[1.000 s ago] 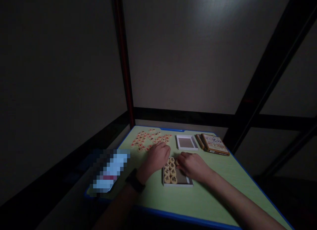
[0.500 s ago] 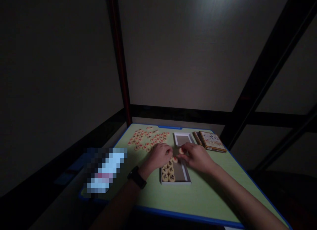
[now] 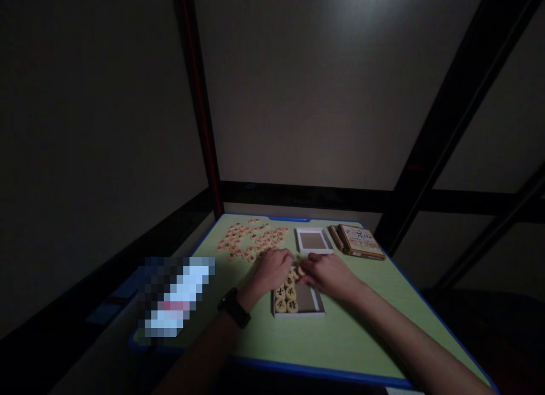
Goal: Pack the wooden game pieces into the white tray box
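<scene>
Right hand (image 3: 330,274), as I work it: it has just come closer to my left hand (image 3: 272,268), carrying a piece (image 3: 300,271) in to the far end of the near tray (image 3: 299,314). The piece is thereby beside the black-marked pieces (image 3: 292,306), which stand in two columns along the tray's left side; its right part shows bare floor. Right fingers: thumb and forefinger nearly together, clamped on the piece's edge. Left fingers: curled in at the columns' far end; I cannot tell whether they grip anything. Beyond, loose pieces (image 3: 258,242) lie spread on the bench (image 3: 361,338), with a second tray (image 3: 301,240) and boxes (image 3: 361,240) to their right.
</scene>
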Motion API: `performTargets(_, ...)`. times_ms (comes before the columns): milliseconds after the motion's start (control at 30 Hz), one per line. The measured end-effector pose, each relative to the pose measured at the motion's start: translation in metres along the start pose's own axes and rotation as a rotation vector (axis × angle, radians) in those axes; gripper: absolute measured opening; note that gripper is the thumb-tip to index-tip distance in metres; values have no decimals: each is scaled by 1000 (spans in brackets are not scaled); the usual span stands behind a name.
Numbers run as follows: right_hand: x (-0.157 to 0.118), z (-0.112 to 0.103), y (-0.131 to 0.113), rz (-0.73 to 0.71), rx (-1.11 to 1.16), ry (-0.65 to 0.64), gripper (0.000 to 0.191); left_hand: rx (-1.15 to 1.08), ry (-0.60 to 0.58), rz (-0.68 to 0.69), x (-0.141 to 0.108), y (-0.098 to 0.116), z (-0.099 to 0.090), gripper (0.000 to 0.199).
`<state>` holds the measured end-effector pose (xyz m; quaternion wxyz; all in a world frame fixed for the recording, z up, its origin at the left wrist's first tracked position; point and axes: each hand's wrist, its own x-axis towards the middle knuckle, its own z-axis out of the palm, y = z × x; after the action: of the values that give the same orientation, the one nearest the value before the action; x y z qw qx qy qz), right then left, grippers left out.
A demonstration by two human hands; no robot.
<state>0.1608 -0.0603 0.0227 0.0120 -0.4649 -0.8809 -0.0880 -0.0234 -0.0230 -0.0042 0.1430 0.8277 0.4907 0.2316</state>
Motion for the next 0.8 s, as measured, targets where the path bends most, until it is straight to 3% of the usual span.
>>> performTargets(200, 5, 8, -3, 51, 73, -18, 44, 2, -10, 16, 0, -1, 5, 36)
performTargets(433, 3, 2, -4, 45, 199, -3, 28, -2, 3, 27, -1, -1, 6, 35)
performTargets(800, 5, 9, -9, 80, 217, 23, 24, 7, -11, 31, -2, -1, 4, 33)
